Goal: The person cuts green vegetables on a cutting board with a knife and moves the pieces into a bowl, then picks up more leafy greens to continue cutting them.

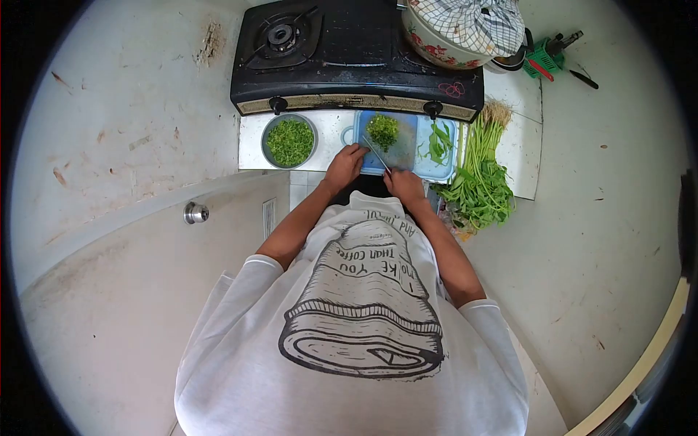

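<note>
Head: knife [376, 154] in right hand [403, 184]

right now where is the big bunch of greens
In the head view, the bunch lies on the right, beside the blue tray, near the stove.

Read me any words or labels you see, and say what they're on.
"I … KE YOU": white shirt, upside down; letters between unclear.
"THAN COFFEE": same shirt.
"And": same shirt; next word unclear.
Smaller line there: too small to read.
Stove badge: too small to read.
</note>
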